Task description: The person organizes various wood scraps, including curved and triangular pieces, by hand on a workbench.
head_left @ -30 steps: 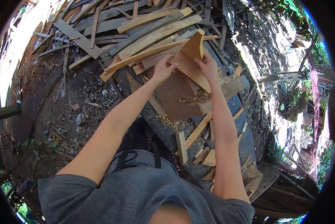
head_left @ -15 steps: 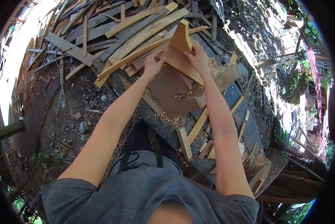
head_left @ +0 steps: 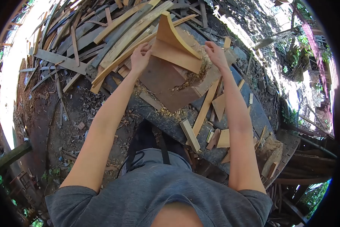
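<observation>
An angled wooden piece (head_left: 177, 53), two boards meeting at a corner with one curved pale edge, stands over a flat brown board (head_left: 164, 85). My left hand (head_left: 141, 58) is at its left corner, fingers bent and closed against the edge; part of the grip is hidden. Off to the piece's right, my right hand (head_left: 216, 56) is raised with its fingers loosely curved and apart, holding nothing. Wood shavings (head_left: 194, 77) lie on the brown board, beneath the piece and along its right side.
A dark work surface (head_left: 155, 121) carries a small wooden block (head_left: 189, 135), a long narrow strip (head_left: 206, 108) and several offcuts. Beyond it, planks (head_left: 136, 36) are heaped at the upper left. A rough chunk of wood (head_left: 269, 155) sits at the lower right. Debris covers the ground at left.
My right hand has let go of the angled piece and moved away to the right. The piece has turned and sits lower against the brown board. The whole view has shifted slightly.
</observation>
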Tool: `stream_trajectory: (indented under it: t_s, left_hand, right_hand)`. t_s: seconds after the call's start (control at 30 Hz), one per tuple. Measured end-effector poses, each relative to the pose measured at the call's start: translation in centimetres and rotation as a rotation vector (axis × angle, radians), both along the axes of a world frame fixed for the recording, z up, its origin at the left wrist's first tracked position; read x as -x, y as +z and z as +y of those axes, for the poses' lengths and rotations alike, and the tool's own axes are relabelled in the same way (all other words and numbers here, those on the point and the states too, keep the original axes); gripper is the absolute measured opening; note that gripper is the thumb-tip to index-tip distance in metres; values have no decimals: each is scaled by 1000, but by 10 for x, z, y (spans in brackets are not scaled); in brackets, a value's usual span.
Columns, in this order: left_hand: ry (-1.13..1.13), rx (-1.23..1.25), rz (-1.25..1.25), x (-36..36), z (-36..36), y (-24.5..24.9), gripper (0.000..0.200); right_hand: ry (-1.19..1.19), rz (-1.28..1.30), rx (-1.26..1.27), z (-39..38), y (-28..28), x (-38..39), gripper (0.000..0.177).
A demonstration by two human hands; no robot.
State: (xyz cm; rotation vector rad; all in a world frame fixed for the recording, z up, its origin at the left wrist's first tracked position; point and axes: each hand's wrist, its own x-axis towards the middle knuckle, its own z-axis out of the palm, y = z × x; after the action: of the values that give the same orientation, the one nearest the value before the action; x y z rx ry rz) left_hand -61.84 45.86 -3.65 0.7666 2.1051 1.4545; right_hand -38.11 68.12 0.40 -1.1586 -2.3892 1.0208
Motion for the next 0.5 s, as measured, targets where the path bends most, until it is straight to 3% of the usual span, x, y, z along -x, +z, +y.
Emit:
stream_trajectory:
  t_s: [0.13,0.3,0.4,0.5]
  left_hand:
    - [-66,-92,165,25,17,-6,44]
    - [-285,-105,86,42,53,21,59]
    - [-506,-64,43,54,76,21,56]
    - [-515,13,-37,44,79,41,47]
  right_hand:
    - [-137,-134,6,-6,-14,-32,31]
    - [-210,-63,64,-37,-44,-32,29]
    - [-240,-1,16,-51,-48,-25,30]
    - [-272,27,-23,-58,-43,-20,32]
